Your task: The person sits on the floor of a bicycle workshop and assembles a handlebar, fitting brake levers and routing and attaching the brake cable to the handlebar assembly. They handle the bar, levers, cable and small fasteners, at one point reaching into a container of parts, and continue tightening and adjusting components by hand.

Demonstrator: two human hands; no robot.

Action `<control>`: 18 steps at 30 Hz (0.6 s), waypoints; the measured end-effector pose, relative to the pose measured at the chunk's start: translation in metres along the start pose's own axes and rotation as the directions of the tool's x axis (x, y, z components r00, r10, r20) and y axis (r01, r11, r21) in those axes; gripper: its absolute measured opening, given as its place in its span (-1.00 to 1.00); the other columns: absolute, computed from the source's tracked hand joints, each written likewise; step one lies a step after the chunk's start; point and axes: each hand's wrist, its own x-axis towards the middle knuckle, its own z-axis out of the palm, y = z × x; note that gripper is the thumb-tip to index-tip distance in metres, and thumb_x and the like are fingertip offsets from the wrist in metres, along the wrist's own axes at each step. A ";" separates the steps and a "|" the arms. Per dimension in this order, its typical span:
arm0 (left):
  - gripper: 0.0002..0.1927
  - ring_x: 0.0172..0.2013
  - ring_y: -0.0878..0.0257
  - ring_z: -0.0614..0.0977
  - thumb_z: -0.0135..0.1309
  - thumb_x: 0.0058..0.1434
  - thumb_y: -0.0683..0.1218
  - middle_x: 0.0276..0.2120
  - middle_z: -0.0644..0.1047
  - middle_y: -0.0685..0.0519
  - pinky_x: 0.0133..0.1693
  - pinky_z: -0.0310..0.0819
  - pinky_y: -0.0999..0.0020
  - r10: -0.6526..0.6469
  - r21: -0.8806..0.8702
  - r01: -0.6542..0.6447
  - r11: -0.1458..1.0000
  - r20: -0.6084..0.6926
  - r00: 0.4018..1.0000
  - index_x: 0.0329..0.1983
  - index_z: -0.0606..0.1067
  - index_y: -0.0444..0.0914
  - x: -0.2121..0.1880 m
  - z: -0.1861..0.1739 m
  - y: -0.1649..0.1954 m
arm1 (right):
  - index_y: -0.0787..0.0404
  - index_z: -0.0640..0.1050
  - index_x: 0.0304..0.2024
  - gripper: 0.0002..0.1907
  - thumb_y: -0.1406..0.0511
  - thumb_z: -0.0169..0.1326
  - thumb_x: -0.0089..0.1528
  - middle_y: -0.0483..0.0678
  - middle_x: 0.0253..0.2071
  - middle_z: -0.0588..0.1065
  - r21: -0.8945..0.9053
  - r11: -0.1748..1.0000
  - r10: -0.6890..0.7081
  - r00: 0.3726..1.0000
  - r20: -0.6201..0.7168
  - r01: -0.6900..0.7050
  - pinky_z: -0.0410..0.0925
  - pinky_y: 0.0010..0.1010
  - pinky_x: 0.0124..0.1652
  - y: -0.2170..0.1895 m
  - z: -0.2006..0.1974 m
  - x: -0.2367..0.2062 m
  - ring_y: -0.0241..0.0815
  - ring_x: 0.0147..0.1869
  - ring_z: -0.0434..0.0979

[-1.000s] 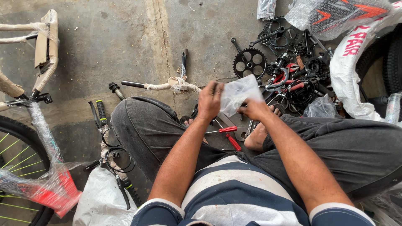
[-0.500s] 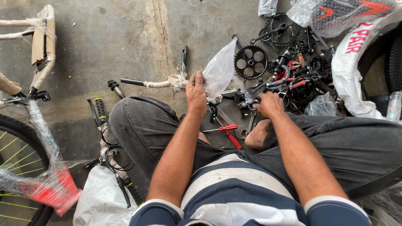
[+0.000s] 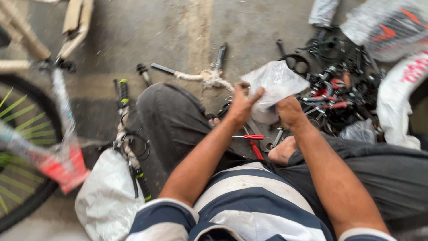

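A rough grey concrete floor lay under everything, scattered with bicycle parts. Above the person's folded knees, both hands met on a crumpled clear plastic bag. The left hand pinched the bag's near edge, its fingers raised against the plastic; the right hand was closed around the bag's lower part from the other side. Just below the hands, between the legs, lay red-handled pliers and a grey metal spanner — beside a bare foot. Beyond the right hand sat a tangled heap of black and red bicycle components. Well off to the left of the left hand stood a black bicycle wheel with green spokes — partly wrapped in plastic — and nearer, a white plastic sack.
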 end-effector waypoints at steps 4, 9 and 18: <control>-0.16 -0.08 0.21 0.55 0.30 0.17 0.14 -0.05 0.52 -0.06 -0.06 0.45 0.34 0.118 -0.068 -0.116 0.991 0.019 0.993 0.28 0.24 -0.49 -0.019 0.010 0.012 | 0.34 0.58 -0.03 -0.75 0.38 0.03 0.27 -0.09 -0.17 0.60 -0.215 0.976 -0.021 1.000 -0.023 0.015 0.46 -0.32 -0.19 0.009 0.025 0.002 -0.22 -0.17 0.60; -0.42 -0.20 0.20 0.64 0.25 0.26 -0.03 -0.05 0.59 -0.20 -0.12 0.58 0.26 -0.077 -0.503 -0.030 0.864 -0.191 0.979 0.22 0.45 -0.50 0.009 -0.029 0.044 | 0.32 0.62 -0.04 -0.80 0.31 0.18 0.36 -0.10 -0.19 0.57 -0.603 0.781 -0.193 0.981 0.014 0.163 0.39 -0.47 -0.14 -0.020 0.039 -0.006 -0.33 -0.15 0.48; -0.60 -0.21 0.23 0.56 -0.16 0.24 -0.37 -0.05 0.44 -0.07 -0.16 0.59 0.29 0.284 -0.323 -0.478 0.817 -0.496 0.820 0.14 0.32 -0.25 -0.039 -0.184 0.141 | 0.26 0.63 0.01 -0.65 0.15 0.22 0.30 0.04 -0.11 0.62 -0.846 0.529 -0.323 0.909 -0.264 -0.058 0.42 -0.31 -0.05 -0.012 -0.018 0.002 -0.12 -0.07 0.59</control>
